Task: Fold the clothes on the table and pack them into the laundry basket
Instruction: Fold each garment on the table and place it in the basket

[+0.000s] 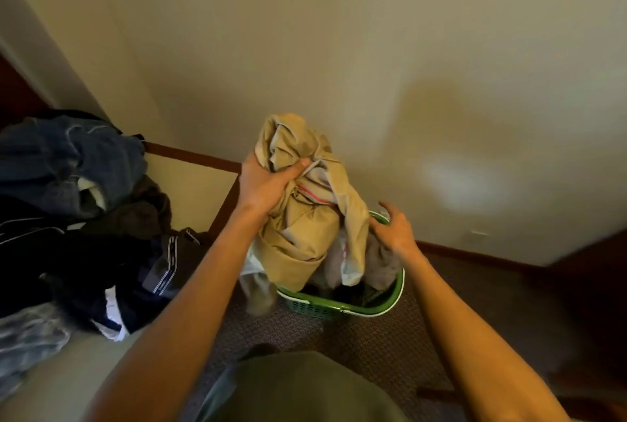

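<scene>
A crumpled tan garment (307, 214) hangs in the air above a green laundry basket (342, 306) that stands on the carpet. My left hand (268, 182) grips the garment near its top, thumb across the cloth. My right hand (395, 228) hovers with fingers spread at the garment's right edge, over the basket's far rim; whether it touches the cloth is unclear. Grey and white clothes (380, 262) lie inside the basket. A heap of clothes (78, 218), blue denim on top and dark pieces below, lies on the table (190, 191) at the left.
A cream wall (339, 31) with a dark wooden skirting board (475, 255) runs behind the basket. Patterned carpet (356, 343) covers the floor. A pale cloth (30, 343) lies at the lower left. My green top (305, 387) fills the bottom centre.
</scene>
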### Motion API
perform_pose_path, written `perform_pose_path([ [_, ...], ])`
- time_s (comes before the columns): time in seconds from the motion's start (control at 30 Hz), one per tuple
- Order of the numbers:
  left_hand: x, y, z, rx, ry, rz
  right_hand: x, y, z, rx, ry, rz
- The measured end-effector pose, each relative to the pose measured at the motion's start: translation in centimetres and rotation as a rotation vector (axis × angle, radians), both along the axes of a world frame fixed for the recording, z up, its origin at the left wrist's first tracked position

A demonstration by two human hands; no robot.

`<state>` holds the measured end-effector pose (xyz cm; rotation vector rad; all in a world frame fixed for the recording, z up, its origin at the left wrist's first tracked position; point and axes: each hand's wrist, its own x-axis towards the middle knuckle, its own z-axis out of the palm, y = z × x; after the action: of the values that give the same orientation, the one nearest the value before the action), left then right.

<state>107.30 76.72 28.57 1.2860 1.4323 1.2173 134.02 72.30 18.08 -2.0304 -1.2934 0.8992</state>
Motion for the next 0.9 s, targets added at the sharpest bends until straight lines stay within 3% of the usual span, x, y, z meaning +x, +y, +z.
perform_pose_path([
  [0.23, 6.8, 4.4, -2.4, -0.13, -0.067, -0.139, 2.8, -1.6, -1.1, -0.002, 0.118, -0.204],
  [0.43, 9.6, 5.7, -8.7, -0.382, -0.089, -0.107, 3.2, -2.9, -2.3, -0.083, 0.271, -0.253],
  [0.6, 8.0, 4.8, -12.6, -0.573, -0.22, -0.126, 2.5, -3.3, -2.4, -0.111, 0.439, -0.244],
  [0.73, 5.7, 2.6, -14.7, -0.622, -0.068, -0.126, 2.0, -3.5, -2.6, -0.125, 0.418, -0.216],
  [0.9, 2.3, -1.0, -16.0, -0.695, -0.057, -0.086, 0.1, -3.5, -3.4, -0.167, 0.415, -0.126],
])
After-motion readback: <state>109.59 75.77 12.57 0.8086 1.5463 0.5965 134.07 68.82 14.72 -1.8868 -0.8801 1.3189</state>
